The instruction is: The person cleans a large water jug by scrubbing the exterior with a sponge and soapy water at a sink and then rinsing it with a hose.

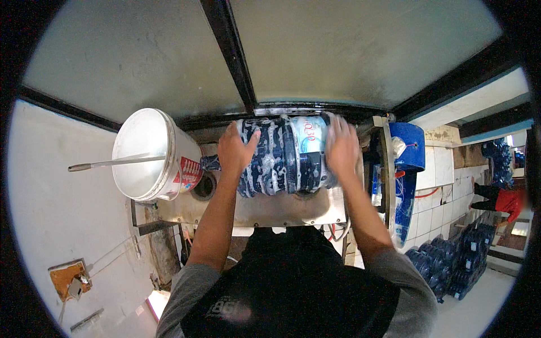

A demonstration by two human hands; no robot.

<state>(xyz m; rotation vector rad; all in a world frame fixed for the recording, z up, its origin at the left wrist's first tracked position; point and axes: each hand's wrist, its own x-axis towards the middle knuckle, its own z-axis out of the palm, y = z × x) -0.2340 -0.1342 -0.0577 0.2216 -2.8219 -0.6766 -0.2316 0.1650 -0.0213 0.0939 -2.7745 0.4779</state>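
Observation:
A large dark-blue plastic water-cooler jug (272, 158) lies on its side before me, streaked with white foam. Its neck points left, and a pale blue label (312, 134) with writing wraps its body near the base. My left hand (237, 145) clasps the shoulder end, thumb over the ribs. Around the base end curves my right hand (343, 145), blurred, with some fingers out of sight behind it. Under the jug is a stainless steel counter (249, 211) with a round hole (204, 187) near the jug's neck.
A white plastic bucket (179, 139) stands left, a long-handled tool (118, 162) across its top. A dark-framed panel (228, 55) rises behind the jug. Right are a metal post (386, 164) and a blue drum (408, 145). Farther off are stacked jugs (456, 262) and a person in red (509, 203).

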